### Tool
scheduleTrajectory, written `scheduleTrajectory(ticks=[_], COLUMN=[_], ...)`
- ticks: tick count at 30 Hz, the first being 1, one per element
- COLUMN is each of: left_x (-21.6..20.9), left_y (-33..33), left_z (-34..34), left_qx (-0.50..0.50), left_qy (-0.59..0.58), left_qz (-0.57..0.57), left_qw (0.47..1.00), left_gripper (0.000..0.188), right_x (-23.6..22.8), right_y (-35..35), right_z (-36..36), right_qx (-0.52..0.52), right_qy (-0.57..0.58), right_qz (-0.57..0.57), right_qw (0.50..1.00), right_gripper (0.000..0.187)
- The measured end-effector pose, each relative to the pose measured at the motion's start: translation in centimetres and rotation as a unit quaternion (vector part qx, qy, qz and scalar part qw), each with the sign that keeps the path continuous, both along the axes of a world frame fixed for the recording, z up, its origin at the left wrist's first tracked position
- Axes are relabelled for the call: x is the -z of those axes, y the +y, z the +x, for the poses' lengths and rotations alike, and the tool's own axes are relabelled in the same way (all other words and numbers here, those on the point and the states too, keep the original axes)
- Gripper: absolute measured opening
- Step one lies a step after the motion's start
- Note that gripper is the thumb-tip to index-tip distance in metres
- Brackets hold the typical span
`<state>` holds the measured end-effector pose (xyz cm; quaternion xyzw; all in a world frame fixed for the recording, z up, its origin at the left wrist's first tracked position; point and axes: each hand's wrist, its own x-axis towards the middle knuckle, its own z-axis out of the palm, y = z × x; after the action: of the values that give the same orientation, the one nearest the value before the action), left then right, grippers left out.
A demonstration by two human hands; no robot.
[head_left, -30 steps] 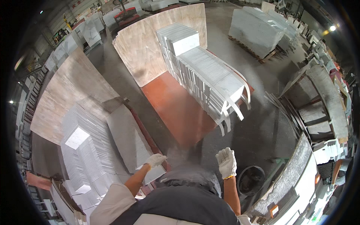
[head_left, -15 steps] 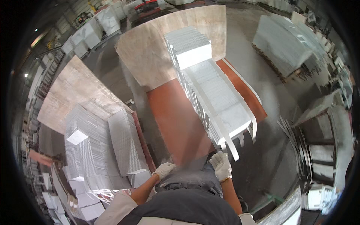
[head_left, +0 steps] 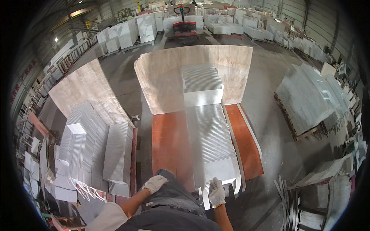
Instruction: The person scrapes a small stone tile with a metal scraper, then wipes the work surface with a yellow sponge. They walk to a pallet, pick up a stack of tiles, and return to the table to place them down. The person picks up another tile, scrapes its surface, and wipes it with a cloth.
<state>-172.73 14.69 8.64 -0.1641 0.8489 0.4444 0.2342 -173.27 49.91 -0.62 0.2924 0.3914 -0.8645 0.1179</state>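
Observation:
My left hand [head_left: 156, 184], in a white knit glove, lies near my raised thigh with its fingers extended and nothing in it. My right hand [head_left: 216, 193], gloved the same way, is at the near end of a long row of white stone tiles [head_left: 219, 166]. Its fingers point up, slightly bent and apart, and no held thing shows; whether it touches the tiles is unclear. White straps [head_left: 206, 199] hang from the row's near end beside this hand. A taller tile block [head_left: 202, 96] stands at the far end of the row.
The row stands on an orange-red base [head_left: 169, 142], backed by upright plywood sheets [head_left: 162, 81]. More stacked tiles [head_left: 86, 150] and another plywood sheet [head_left: 86, 88] are at left. Grey slabs [head_left: 302, 102] on a pallet stand at right. A red pallet truck [head_left: 184, 27] is beyond.
My view has lifted and turned, so the tile row now runs nearly straight away from me. My left hand has shifted toward my thigh; my right hand's fingers have bent slightly near the tiles.

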Motion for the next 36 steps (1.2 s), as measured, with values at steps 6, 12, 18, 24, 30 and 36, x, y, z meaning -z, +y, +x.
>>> scheduleTrajectory(ticks=[6,12,18,24,30,36], left_x=[-1.5,-2.0,0.0,1.2,0.9,3.4], left_y=[1.3,2.8,3.3,2.5,2.9,2.3], left_z=[-2.5,-4.7,-8.6,-17.6,-32.6,-49.8], left_qx=[-0.110,-0.070,-0.053,-0.038,-0.008,-0.074], left_qy=[0.092,0.097,0.079,0.031,0.091,0.201], left_qz=[0.011,-0.030,0.043,0.025,0.012,-0.065], left_qw=[0.990,0.992,0.995,0.998,0.996,0.975], left_gripper=[0.030,0.032,0.032,0.038,0.058,0.080], right_x=[-2.0,-2.6,-4.6,-7.9,-5.7,-4.7], right_y=[1.8,3.1,5.1,4.8,4.7,3.6], right_z=[-3.3,-7.1,-11.1,-16.4,-26.9,-42.3], right_qx=[-0.014,0.023,0.064,0.063,0.002,-0.067], right_qy=[0.041,0.106,0.077,0.054,0.088,0.122], right_qz=[-0.038,-0.030,-0.024,0.061,0.126,0.281], right_qw=[0.998,0.994,0.995,0.995,0.988,0.949], right_gripper=[0.045,0.059,0.051,0.052,0.051,0.057])
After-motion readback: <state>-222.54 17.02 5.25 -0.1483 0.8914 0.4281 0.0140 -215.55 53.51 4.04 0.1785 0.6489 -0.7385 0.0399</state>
